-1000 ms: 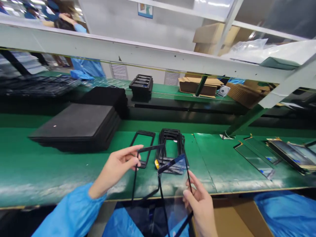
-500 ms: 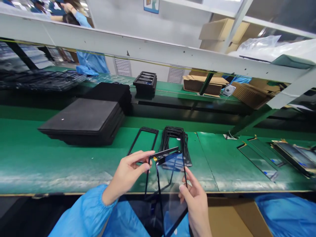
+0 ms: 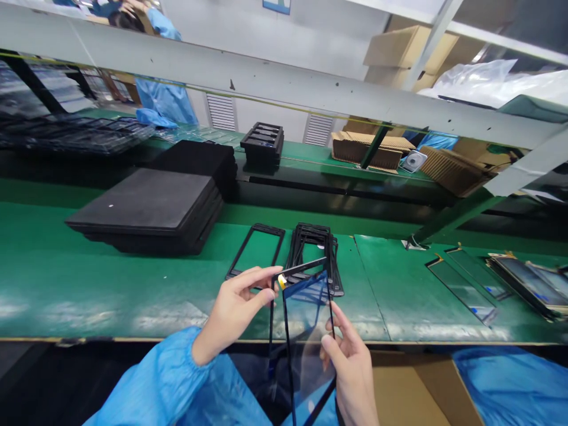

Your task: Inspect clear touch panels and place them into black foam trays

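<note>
My left hand (image 3: 242, 305) pinches the upper left corner of a thin black frame (image 3: 306, 265) between thumb and fingers. In front of that frame, my right hand (image 3: 348, 355) grips a clear glass panel (image 3: 310, 337) with a black border by its right edge. A small yellow-and-white tab (image 3: 282, 281) shows at the panel's top left corner, close to my left fingertips. Frame and panel are tilted and overlap in view; whether they touch I cannot tell. Just beyond lie a single black frame (image 3: 231, 273) and a stack of similar frames (image 3: 313, 227) on the green bench.
A stack of black foam sheets (image 3: 142, 198) stands at the left of the green bench (image 3: 110, 290). Several glass panels (image 3: 464, 290) lie at the right. Below the edge is an open cardboard box (image 3: 408, 390). A shelf carries a black tray stack (image 3: 262, 148) and cardboard dividers (image 3: 373, 145).
The black frame in my left hand has moved slightly right and up, its top bar now closer behind the panel's top edge. The yellow tab shows more. The whole view has shifted slightly.
</note>
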`<state>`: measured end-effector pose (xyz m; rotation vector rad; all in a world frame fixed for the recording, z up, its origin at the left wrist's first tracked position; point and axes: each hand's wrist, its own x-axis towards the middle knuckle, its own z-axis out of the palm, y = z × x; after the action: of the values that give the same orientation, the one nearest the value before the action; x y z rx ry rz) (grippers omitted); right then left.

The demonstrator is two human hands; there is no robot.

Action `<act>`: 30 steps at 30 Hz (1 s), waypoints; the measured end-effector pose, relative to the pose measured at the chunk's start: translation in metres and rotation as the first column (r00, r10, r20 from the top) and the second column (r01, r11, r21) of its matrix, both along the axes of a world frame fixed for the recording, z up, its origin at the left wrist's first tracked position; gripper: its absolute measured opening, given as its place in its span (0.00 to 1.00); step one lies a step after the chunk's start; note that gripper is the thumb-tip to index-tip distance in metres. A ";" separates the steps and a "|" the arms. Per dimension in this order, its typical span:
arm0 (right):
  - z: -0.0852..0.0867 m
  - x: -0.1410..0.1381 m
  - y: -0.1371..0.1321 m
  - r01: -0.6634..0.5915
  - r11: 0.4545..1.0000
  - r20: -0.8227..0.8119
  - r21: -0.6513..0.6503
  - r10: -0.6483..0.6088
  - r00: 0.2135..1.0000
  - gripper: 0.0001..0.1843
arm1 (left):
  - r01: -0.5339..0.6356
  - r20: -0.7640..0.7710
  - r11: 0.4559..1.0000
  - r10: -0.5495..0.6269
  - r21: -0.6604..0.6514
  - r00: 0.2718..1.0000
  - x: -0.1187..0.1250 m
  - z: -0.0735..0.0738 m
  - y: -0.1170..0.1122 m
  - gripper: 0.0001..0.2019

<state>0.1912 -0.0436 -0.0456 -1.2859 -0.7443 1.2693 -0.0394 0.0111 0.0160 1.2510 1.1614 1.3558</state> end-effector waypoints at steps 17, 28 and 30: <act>-0.012 0.004 -0.005 0.035 0.993 0.101 0.109 -0.046 0.994 0.37 | 0.072 0.121 0.983 -0.052 -0.169 0.991 0.007 0.000 -0.004 0.21; -0.009 0.000 -0.009 0.043 0.997 0.165 0.067 -0.053 0.985 0.40 | 0.158 0.307 0.953 -0.074 -0.259 0.949 0.010 -0.016 -0.003 0.25; -0.009 0.001 -0.009 0.030 0.999 0.162 0.044 -0.037 0.986 0.40 | 0.161 0.305 0.948 -0.074 -0.273 0.950 0.010 -0.017 -0.001 0.25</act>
<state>0.1919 -0.0523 -0.0544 -1.3743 -0.8566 1.1257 -0.0294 0.0096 -0.0012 0.8592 1.0182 1.1789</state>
